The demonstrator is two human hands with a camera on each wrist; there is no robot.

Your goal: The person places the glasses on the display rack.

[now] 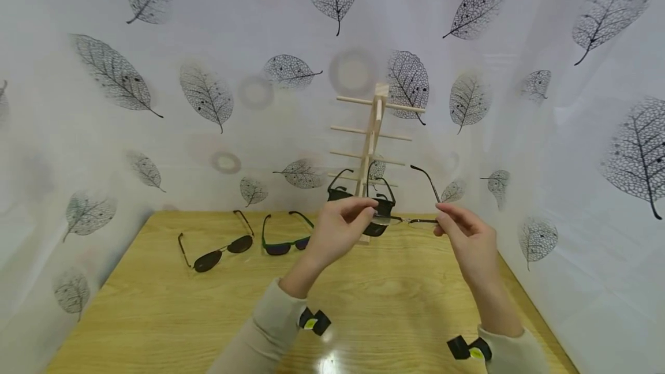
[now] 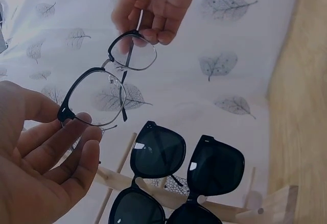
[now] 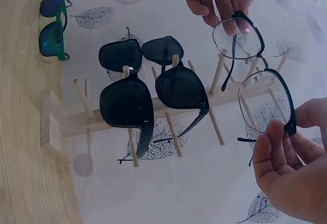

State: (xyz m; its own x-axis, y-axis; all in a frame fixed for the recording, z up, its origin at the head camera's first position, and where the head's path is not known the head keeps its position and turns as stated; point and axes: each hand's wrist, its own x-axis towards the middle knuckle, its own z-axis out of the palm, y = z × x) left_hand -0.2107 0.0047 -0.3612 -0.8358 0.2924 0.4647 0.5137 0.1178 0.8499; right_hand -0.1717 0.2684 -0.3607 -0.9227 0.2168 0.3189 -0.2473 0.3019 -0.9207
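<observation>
A pair of half-rim eyeglasses point(image 2: 76, 84) with clear lenses and dark upper rims is held up between both hands, temples unfolded. My left hand point(image 1: 337, 229) pinches one end of the frame by the hinge, and my right hand point(image 1: 470, 244) pinches the opposite end. Behind the glasses stands a wooden display rack point(image 1: 370, 143) with rows of pegs. Two pairs of black sunglasses, the lower pair point(image 3: 126, 101) and the one above it point(image 3: 179, 89), hang on its lower pegs. In the right wrist view the clear glasses overlap the upper pegs.
On the wooden table point(image 1: 156, 316), left of the rack, lie dark aviator sunglasses point(image 1: 209, 261) and green-framed sunglasses point(image 1: 277, 249), temples unfolded. A white curtain point(image 1: 234, 33) printed with leaves surrounds the table at the back and sides.
</observation>
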